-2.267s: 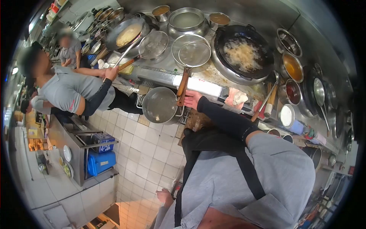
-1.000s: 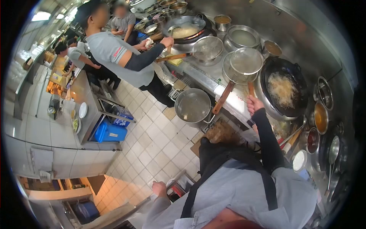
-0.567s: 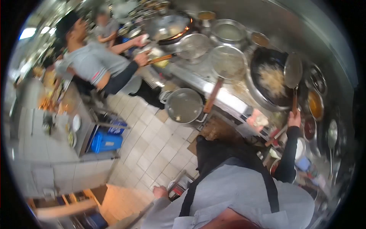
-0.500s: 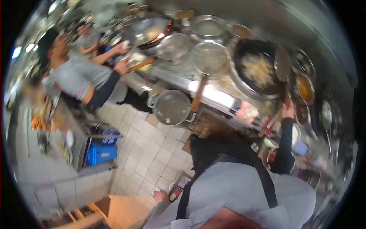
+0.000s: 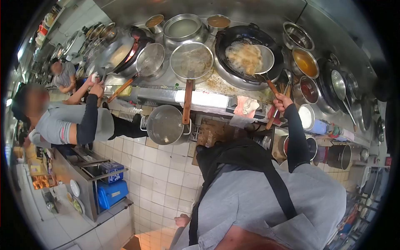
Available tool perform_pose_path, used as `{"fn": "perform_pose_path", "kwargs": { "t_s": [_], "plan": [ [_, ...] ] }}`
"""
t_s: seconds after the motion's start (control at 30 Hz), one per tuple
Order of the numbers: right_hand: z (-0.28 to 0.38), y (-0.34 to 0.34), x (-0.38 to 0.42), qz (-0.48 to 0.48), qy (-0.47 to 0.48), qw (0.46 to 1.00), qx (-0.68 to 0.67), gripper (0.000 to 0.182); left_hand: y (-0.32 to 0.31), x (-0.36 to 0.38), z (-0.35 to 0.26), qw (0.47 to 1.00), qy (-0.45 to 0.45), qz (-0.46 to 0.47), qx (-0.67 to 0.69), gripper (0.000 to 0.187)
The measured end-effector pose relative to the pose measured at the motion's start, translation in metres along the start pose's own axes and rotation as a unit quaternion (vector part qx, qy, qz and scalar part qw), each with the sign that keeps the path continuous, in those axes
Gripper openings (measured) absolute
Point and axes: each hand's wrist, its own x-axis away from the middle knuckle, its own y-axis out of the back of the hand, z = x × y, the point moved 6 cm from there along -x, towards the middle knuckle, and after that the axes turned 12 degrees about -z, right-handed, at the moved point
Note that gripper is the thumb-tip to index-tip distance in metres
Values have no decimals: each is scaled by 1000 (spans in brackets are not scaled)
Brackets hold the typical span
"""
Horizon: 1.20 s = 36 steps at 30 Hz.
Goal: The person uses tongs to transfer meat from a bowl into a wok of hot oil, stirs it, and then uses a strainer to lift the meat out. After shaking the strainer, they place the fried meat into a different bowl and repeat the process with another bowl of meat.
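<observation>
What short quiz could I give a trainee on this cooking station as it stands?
1. Which part of the round wire-mesh strainer at the large black wok does the right hand grip: A, the metal rim; B, the wooden handle?
2. True or false: the pink-and-white cloth lies inside the wok.
3. Fill in: left of the wok, another mesh strainer's brown wooden handle points towards a two-handled steel ____.

Key: 1 B; 2 false; 3 pot.
</observation>
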Motion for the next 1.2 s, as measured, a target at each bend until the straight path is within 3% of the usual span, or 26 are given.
{"fn": "perform_pose_path", "kwargs": {
  "t_s": [0.07, 0.17, 0.23, 0.43, 0.57, 0.67, 0.97, 1.2],
  "plan": [
    [0, 0, 6, 25, -16, 1000, -2, 14, -4, 0, 1, 999, 28, -29, -1, 46],
    [-8, 2, 16, 53, -16, 998, 6, 15, -9, -1, 6, 999, -16, -44, 12, 45],
    [-13, 5, 26, 63, 1, 998, 10, 18, 13, 6, -4, 999, -40, -4, 31, 44],
    [-32, 13, 50, -4, 143, 986, 83, 21, 35, 11, -16, 999, -30, 16, 38, 45],
    [-32, 13, 40, -133, 231, 953, 144, 48, 39, 13, -19, 996, -58, 50, 49, 46],
    [-20, 9, 12, -133, 274, 941, 147, 56, 44, 15, -20, 997, -19, 50, 55, 46],
    [13, -16, 10, -135, 257, 946, 141, 52, 57, 19, -24, 994, -65, 23, 86, 44],
    [5, -29, 11, -113, 279, 940, 157, 49, 43, 19, -19, 998, -6, 6, 67, 43]
  ]
}}
